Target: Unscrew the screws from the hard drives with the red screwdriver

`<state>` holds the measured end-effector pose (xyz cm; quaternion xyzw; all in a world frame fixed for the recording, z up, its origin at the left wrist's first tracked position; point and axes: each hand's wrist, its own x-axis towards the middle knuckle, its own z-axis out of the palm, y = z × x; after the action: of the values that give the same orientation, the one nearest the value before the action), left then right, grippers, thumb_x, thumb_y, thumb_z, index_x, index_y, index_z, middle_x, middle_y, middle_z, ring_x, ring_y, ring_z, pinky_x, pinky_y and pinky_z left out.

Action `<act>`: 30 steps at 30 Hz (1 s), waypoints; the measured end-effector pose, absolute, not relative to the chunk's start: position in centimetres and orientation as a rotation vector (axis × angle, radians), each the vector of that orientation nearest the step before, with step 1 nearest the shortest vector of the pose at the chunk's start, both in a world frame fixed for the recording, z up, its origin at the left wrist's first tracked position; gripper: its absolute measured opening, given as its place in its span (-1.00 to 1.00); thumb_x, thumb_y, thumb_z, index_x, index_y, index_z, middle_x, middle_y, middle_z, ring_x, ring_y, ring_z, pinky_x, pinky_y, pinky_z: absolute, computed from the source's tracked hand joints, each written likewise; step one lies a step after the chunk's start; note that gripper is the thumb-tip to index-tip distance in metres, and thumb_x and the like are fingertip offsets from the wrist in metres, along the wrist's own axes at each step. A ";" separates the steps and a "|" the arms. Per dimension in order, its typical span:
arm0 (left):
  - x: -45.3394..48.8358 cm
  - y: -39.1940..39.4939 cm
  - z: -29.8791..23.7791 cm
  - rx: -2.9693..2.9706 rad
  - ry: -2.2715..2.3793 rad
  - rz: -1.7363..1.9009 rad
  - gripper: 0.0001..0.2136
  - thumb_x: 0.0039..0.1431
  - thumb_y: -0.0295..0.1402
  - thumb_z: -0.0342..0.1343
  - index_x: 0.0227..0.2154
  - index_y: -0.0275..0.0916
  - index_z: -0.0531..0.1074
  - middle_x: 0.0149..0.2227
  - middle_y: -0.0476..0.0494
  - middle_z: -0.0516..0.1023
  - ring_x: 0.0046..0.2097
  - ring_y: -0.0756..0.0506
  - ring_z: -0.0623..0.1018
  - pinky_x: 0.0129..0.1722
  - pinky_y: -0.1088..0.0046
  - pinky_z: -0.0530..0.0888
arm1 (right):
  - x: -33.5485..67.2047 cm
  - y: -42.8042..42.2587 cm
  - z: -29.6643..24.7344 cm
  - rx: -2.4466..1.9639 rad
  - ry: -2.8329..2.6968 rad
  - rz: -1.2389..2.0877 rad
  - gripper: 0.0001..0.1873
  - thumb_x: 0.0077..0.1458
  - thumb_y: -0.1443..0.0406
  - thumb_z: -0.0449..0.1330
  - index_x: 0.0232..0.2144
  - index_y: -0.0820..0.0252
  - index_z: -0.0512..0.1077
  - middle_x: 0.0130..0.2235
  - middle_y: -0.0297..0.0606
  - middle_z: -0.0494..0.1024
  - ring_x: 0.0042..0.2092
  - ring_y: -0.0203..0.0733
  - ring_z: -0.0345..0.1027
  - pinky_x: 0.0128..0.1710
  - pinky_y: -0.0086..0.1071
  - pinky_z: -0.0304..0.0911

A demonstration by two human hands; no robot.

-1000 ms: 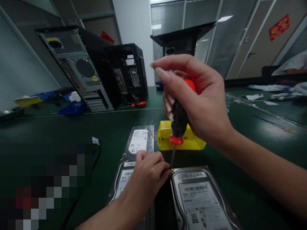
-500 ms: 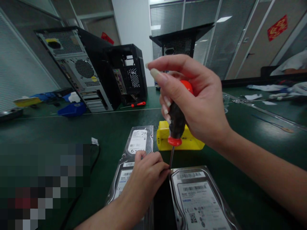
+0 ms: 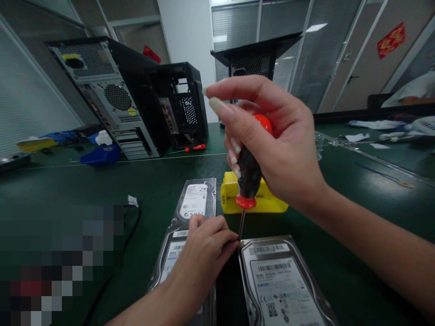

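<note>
My right hand (image 3: 277, 140) is wrapped loosely round a screwdriver (image 3: 249, 174) with a black and red handle, index finger and thumb extended past it. The tool stands nearly upright, its shaft meeting the far left corner of a hard drive (image 3: 282, 280) with a white label. My left hand (image 3: 207, 249) is closed in a pinch right at the screwdriver's tip; whatever lies between those fingertips is hidden. Under and beside the left forearm lies a second hard drive (image 3: 172, 258), partly covered. Beyond it rests another hard drive (image 3: 194, 199), label up.
Behind the drives sits a yellow plastic bin (image 3: 231, 199). Computer cases (image 3: 136, 99) stand at the back, with a red-handled screwdriver (image 3: 195, 147) before them and a blue bin (image 3: 100, 155) to the left. A black cable (image 3: 132, 231) runs along the left side.
Both hands and the screwdriver keep nearly the same pose at the drive's corner. The whole view has shifted very slightly.
</note>
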<state>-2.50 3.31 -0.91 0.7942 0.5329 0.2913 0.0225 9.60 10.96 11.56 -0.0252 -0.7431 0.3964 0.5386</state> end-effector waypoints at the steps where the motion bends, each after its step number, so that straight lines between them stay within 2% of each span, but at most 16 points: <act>1: -2.5 3.3 -0.9 2.459 1.651 0.899 -0.89 0.05 -0.53 0.14 -0.43 -0.18 0.45 -0.44 0.04 0.42 -0.40 -0.03 0.40 -0.34 0.33 0.08 | 9.6 10.9 11.5 -0.059 -1.763 0.951 -0.79 0.13 0.29 0.01 -0.18 0.24 0.28 -0.30 -0.38 0.39 -0.55 -0.57 0.12 -0.60 -0.59 0.18; 6: -2.5 3.3 -0.8 2.465 1.650 0.886 -0.89 0.05 -0.54 0.14 -0.44 -0.18 0.46 -0.44 0.03 0.42 -0.40 -0.04 0.39 -0.34 0.32 0.08 | 9.3 10.5 11.4 -0.051 -1.718 0.999 -0.83 0.13 0.31 0.02 -0.20 0.21 0.29 -0.33 -0.41 0.38 -0.54 -0.59 0.12 -0.58 -0.64 0.18; 11: -2.4 3.3 -0.7 2.478 1.648 0.875 -0.89 0.05 -0.53 0.13 -0.44 -0.18 0.46 -0.44 0.02 0.43 -0.40 -0.04 0.39 -0.33 0.32 0.10 | 9.2 10.4 11.5 -0.081 -1.692 0.994 -0.83 0.13 0.30 0.02 -0.21 0.21 0.28 -0.27 -0.39 0.39 -0.54 -0.59 0.11 -0.59 -0.63 0.17; 16: -2.4 3.3 -0.7 2.475 1.649 0.883 -0.91 0.05 -0.52 0.14 -0.45 -0.19 0.45 -0.43 0.03 0.42 -0.39 -0.04 0.39 -0.33 0.33 0.11 | 9.2 10.3 11.4 -0.064 -1.724 1.007 -0.83 0.12 0.29 0.02 -0.21 0.18 0.29 -0.37 -0.42 0.35 -0.52 -0.58 0.13 -0.58 -0.66 0.18; 22: -2.3 3.3 -0.5 2.455 1.649 0.869 -0.91 0.05 -0.53 0.15 -0.46 -0.21 0.43 -0.42 0.02 0.42 -0.38 -0.05 0.40 -0.31 0.31 0.12 | 9.2 10.6 11.6 0.022 -1.777 1.160 -0.82 0.14 0.30 -0.03 -0.31 0.26 0.33 -0.50 -0.43 0.26 -0.51 -0.55 0.14 -0.57 -0.64 0.15; 28: -2.3 3.3 -0.5 2.447 1.655 0.860 -0.90 0.03 -0.55 0.17 -0.44 -0.22 0.43 -0.41 0.02 0.42 -0.37 -0.05 0.40 -0.31 0.31 0.12 | 8.8 10.9 11.1 0.060 -1.708 1.114 -0.83 0.13 0.24 -0.01 -0.31 0.22 0.31 -0.24 -0.39 0.41 -0.54 -0.56 0.13 -0.61 -0.61 0.15; 30: -2.4 3.3 -0.6 2.447 1.651 0.866 -0.90 0.02 -0.55 0.18 -0.45 -0.22 0.43 -0.42 0.03 0.42 -0.37 -0.05 0.40 -0.31 0.32 0.11 | 8.7 10.7 11.0 0.064 -1.673 1.120 -0.83 0.13 0.23 0.01 -0.32 0.21 0.30 -0.22 -0.40 0.42 -0.55 -0.57 0.13 -0.61 -0.63 0.16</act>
<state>-2.35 3.26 -0.58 0.7950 0.5364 0.2813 0.0324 8.65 10.71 10.95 0.0266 -0.7021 0.4699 0.5343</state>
